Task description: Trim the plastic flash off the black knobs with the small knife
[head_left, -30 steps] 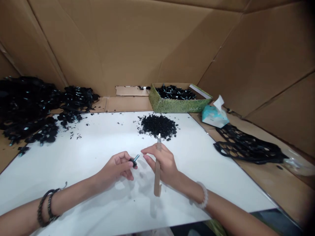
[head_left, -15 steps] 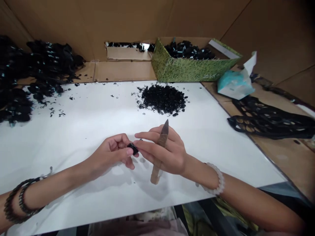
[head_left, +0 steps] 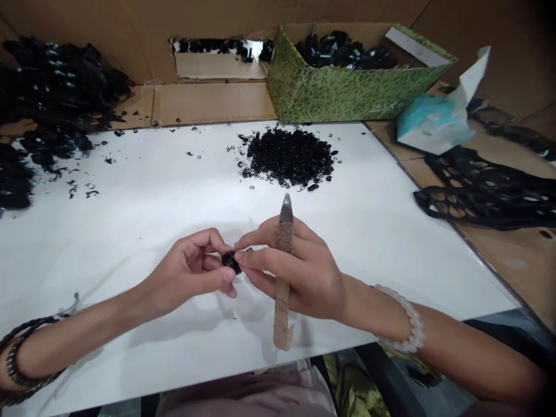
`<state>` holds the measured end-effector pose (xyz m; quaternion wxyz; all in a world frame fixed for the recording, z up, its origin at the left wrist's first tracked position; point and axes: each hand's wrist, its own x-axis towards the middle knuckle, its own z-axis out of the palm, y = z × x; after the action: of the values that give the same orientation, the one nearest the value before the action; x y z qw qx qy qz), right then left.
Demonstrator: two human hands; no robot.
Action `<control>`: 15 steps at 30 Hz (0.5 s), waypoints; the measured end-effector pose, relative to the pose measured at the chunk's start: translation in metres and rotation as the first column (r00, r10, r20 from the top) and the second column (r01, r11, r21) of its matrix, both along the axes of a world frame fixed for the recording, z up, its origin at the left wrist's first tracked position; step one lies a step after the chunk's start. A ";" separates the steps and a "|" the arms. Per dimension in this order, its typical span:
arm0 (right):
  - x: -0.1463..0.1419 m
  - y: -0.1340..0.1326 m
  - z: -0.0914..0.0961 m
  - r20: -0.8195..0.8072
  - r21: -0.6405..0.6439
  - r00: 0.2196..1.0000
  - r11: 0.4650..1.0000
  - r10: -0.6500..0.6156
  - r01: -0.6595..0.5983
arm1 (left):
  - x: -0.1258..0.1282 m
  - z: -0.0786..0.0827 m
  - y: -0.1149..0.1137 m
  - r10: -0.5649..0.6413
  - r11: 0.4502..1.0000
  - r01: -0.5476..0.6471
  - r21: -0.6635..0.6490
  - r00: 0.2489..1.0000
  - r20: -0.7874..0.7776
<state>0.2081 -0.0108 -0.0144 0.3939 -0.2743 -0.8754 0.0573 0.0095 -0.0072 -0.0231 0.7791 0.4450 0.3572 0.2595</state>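
Observation:
Between the thumb and fingers of my left hand (head_left: 197,263) is a small black part (head_left: 230,262), its exact kind unclear. My right hand (head_left: 299,263) touches the same part with its fingertips from the right. Tucked among the right hand's fingers is a knife (head_left: 284,243) with a short pointed blade and a tape-wrapped handle, blade pointing away from me. Both hands are just above the white tabletop (head_left: 174,336). Beyond them lies a heap of small black rings and scraps (head_left: 290,156).
At the back stands a green patterned box (head_left: 347,95) full of black parts with metal pins. Black parts (head_left: 56,87) pile up at the left. To the right are a blue-and-white tissue pack (head_left: 434,124) and a black perforated sheet (head_left: 495,191). Cardboard walls (head_left: 130,35) enclose the back.
The knife has turned more upright in my right hand. The black part has tilted slightly between my fingers. The whole view has shifted, with the background higher in the picture.

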 end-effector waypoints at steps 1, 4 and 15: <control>0.000 0.000 0.000 -0.005 -0.012 1.000 1.000 0.004 -0.004 | 0.000 0.001 0.000 0.000 1.000 0.000 0.008 1.000 -0.010; -0.002 -0.001 -0.001 -0.024 -0.040 1.000 0.999 0.007 -0.008 | 0.001 0.002 -0.001 0.000 0.999 0.001 0.035 0.999 -0.037; -0.002 -0.001 0.007 -0.137 -0.098 0.990 0.995 -0.025 0.012 | 0.005 0.006 -0.003 0.049 0.999 -0.047 0.018 0.997 -0.067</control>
<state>0.2059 -0.0118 -0.0070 0.4403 -0.2965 -0.8397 0.1148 0.0140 -0.0099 -0.0169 0.7565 0.4512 0.3916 0.2660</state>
